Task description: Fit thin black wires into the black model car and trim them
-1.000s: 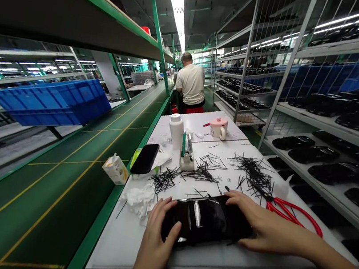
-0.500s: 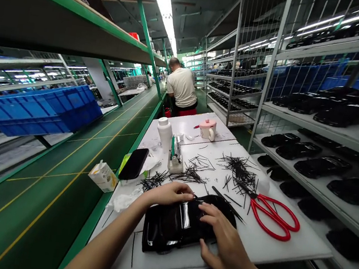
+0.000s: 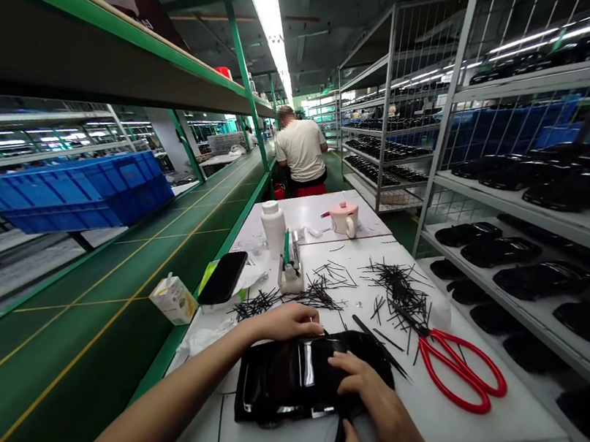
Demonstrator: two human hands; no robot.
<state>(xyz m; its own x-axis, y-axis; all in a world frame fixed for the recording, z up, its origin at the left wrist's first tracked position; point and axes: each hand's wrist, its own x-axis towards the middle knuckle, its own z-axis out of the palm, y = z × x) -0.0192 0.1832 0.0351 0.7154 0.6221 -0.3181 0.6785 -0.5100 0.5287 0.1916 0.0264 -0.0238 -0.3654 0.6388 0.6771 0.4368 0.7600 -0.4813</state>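
Note:
A glossy black model car body [image 3: 276, 381] lies on the white table in front of me. My left hand [image 3: 291, 322] rests along its far side, its fingers bent over the edge and gripping it. Over the near right part of the body is my right hand [image 3: 381, 419]. Its fingers are bent and apart, with the fingertips on or just above the glossy surface and the thumb off the near side. Near that thumb a narrow dark shape hangs down, and I cannot make out what it is. Thin black strips [image 3: 401, 288] lie scattered beyond the car.
Red-handled scissors [image 3: 464, 372] lie right of the car. Farther back stand a white bottle [image 3: 272, 223], a lidded mug [image 3: 344, 219], a phone [image 3: 224, 277] and a drink carton [image 3: 173, 299]. A green conveyor [image 3: 110, 304] runs left; racks of black car bodies [image 3: 544, 277] stand right. A person [image 3: 301, 149] sits ahead.
My right hand has shifted slightly toward the near right edge of the car, its thumb now lower. My left hand stays at the far side. The whole view has tilted a little.

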